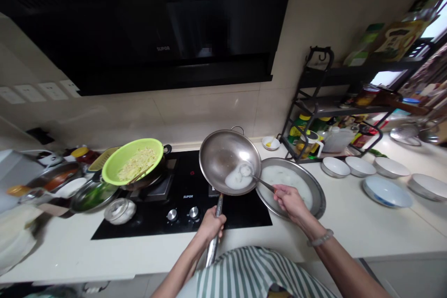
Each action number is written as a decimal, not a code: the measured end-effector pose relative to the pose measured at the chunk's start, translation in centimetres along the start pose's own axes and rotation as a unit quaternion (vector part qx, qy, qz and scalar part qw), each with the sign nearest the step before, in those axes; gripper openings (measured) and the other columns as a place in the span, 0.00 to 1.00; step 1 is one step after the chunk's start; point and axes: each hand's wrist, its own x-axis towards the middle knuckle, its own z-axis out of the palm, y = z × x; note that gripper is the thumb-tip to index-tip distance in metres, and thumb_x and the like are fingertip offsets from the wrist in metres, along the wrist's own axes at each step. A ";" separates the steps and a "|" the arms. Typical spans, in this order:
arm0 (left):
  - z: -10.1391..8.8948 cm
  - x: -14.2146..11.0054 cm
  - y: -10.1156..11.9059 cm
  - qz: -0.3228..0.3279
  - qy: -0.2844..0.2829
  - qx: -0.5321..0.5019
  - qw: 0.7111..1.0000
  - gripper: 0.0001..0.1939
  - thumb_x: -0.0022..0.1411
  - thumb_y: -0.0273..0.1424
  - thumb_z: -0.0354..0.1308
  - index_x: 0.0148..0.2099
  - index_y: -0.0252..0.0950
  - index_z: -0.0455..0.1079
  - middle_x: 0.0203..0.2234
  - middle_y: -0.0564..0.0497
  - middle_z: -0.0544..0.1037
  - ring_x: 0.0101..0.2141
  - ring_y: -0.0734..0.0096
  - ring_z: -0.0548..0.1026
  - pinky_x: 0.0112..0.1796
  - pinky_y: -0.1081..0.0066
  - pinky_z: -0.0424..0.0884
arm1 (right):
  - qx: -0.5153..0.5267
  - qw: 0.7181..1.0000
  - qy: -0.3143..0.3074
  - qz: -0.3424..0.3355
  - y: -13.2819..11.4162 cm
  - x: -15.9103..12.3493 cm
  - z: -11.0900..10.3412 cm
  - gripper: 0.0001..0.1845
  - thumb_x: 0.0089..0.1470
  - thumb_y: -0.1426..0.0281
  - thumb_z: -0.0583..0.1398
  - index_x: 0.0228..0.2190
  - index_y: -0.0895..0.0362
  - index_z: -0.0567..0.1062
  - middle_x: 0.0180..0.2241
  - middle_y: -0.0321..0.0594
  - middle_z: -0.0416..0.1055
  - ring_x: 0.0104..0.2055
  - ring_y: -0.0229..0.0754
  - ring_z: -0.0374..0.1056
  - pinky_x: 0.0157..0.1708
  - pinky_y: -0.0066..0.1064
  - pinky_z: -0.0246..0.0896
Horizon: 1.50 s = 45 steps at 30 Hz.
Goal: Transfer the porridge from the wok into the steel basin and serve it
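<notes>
My left hand (211, 224) is wrapped round the long metal handle of a wok (223, 158), which is tilted to the right over the stove. White milky liquid (233, 180) has pooled at the wok's lower right side. In my right hand (289, 201) is the handle of a ladle (246, 170), whose bowl is in the wok, at the liquid. Close under my right hand, a wide metal basin (320, 195) holds more of the white liquid. The wok's right rim overlaps the basin's left edge in view; whether they touch I cannot tell.
Left on the black stove (139, 223) sits a lime-green colander (108, 167) of pale shreds with chopsticks, beside a glass jar (120, 211). Several bowls (391, 167) stand at the right. A black rack (314, 107) with bottles stands behind the basin; the range hood (157, 23) hangs overhead.
</notes>
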 end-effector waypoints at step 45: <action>-0.1 -0.3 0.4 -0.010 -0.005 -0.003 1.000 0.09 0.53 0.22 0.51 0.30 0.40 0.53 0.11 0.62 0.62 0.09 0.78 0.59 0.11 0.79 0.55 | -0.460 0.761 0.190 -0.416 6.1 -3.3 -12.3 0.20 0.57 0.68 0.50 0.49 0.58 0.72 0.41 0.51 0.77 0.41 0.51 0.75 0.40 0.38 0.69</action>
